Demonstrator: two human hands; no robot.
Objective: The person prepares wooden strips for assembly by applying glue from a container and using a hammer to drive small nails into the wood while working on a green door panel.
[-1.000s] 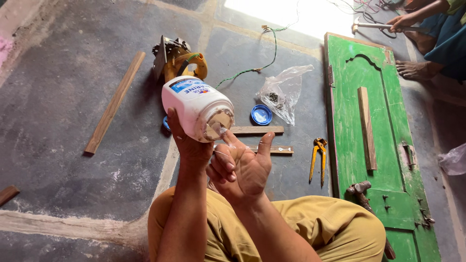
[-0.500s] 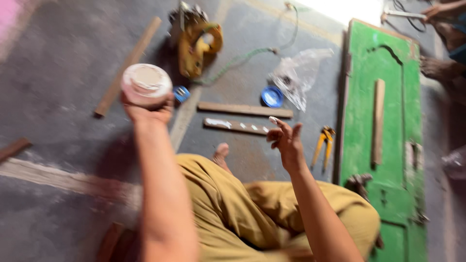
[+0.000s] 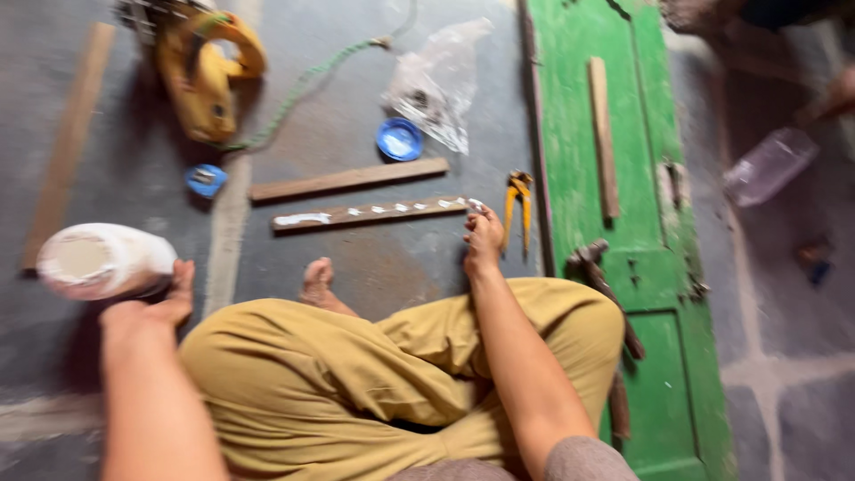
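From the head view, we have swung the white glue jar [image 3: 102, 260] down to our left, where our left hand [image 3: 147, 307] grips it on its side, while our right hand [image 3: 484, 239], fingers curled narrow, has reached the glue-dabbed wooden strip [image 3: 374, 214]. A blue lid [image 3: 399, 139] lies beside a clear plastic bag [image 3: 436, 85].
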